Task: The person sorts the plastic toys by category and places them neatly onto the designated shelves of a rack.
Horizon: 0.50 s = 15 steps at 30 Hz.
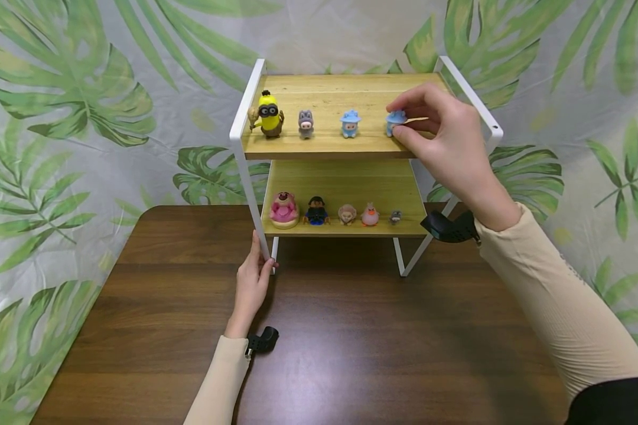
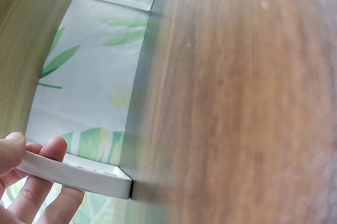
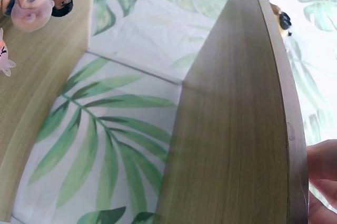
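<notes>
On the upper board of a two-tier shelf (image 1: pixel 319 147), my right hand (image 1: pixel 446 130) pinches a small blue-hatted figurine (image 1: pixel 394 121) near the right end. A similar blue-hatted figurine (image 1: pixel 350 124) stands to its left, then a grey eared figurine (image 1: pixel 306 124) and a yellow figurine with goggles (image 1: pixel 269 115). My left hand (image 1: pixel 252 283) grips the shelf's white front left leg (image 1: pixel 260 242) low down. In the left wrist view, the fingers (image 2: pixel 31 192) curl round the white metal leg (image 2: pixel 79 174). The right wrist view shows only the edge of my right hand (image 3: pixel 324 182); the held figurine is hidden there.
The lower board (image 1: pixel 340 177) carries a pink bear figurine (image 1: pixel 284 209), a dark-clothed figurine (image 1: pixel 316 211), a beige fluffy figurine (image 1: pixel 347 214), a pink figurine (image 1: pixel 370 214) and a tiny grey figurine (image 1: pixel 396 217). The shelf stands on a brown wooden table (image 1: pixel 351 342) before a leaf-print cloth (image 1: pixel 85 106).
</notes>
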Available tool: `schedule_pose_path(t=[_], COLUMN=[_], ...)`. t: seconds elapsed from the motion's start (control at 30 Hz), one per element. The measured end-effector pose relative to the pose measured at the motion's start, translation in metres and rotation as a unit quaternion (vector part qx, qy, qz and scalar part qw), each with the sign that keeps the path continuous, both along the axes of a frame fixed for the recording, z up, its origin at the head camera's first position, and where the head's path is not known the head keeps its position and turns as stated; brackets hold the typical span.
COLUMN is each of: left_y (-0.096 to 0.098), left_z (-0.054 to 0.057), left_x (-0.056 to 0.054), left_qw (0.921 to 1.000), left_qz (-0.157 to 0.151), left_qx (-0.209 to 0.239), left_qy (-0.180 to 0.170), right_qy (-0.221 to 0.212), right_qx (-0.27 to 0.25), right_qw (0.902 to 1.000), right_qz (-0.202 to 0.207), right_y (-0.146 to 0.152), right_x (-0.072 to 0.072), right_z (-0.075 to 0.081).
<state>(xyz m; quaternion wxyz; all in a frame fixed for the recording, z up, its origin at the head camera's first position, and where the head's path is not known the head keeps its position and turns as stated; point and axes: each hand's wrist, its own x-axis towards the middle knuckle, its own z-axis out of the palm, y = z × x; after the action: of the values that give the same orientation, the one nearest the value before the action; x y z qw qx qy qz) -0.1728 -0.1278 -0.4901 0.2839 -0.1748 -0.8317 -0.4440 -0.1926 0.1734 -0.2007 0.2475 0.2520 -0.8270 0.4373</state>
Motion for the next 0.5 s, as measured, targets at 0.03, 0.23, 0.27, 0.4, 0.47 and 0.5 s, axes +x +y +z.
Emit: schedule_pose_path(t=[0.03,0.23,0.27,0.4,0.47,0.5], left_y=[0.0000,0.0001,0.0001,0.0000,0.0000,-0.0001], left_z=[0.0000,-0.0001,-0.0001,-0.0001,-0.0002,-0.0003], left_x=[-0.0001,-0.0009,-0.0010,-0.0009,-0.0008,-0.0008], left_qw=[1.0000,1.0000,1.0000,1.0000,1.0000,1.0000], left_qz=[0.000,0.000,0.000,0.001,0.002,0.002], left_qx=[-0.001,-0.001,-0.001,-0.002,-0.002,-0.002], left_qy=[0.000,0.000,0.000,0.005,0.006,0.006], right_qy=[0.001,0.007,0.008,0.004,0.004,0.004], right_qx=[-0.002,-0.014,-0.017,-0.032,-0.039,-0.042], right_qw=[1.0000,0.9998,0.9998,0.9993,0.9991,0.9990], right_qz=[0.002,0.010,0.011,0.016,0.017,0.016], right_y=[0.0002,0.0021,0.0025,0.0043,0.0058,0.0067], right_x=[0.0001,0.0008,0.0011,0.0032,0.0048,0.0056], right_z=[-0.0001,-0.0004,-0.0004,-0.0004,-0.0006,-0.0008])
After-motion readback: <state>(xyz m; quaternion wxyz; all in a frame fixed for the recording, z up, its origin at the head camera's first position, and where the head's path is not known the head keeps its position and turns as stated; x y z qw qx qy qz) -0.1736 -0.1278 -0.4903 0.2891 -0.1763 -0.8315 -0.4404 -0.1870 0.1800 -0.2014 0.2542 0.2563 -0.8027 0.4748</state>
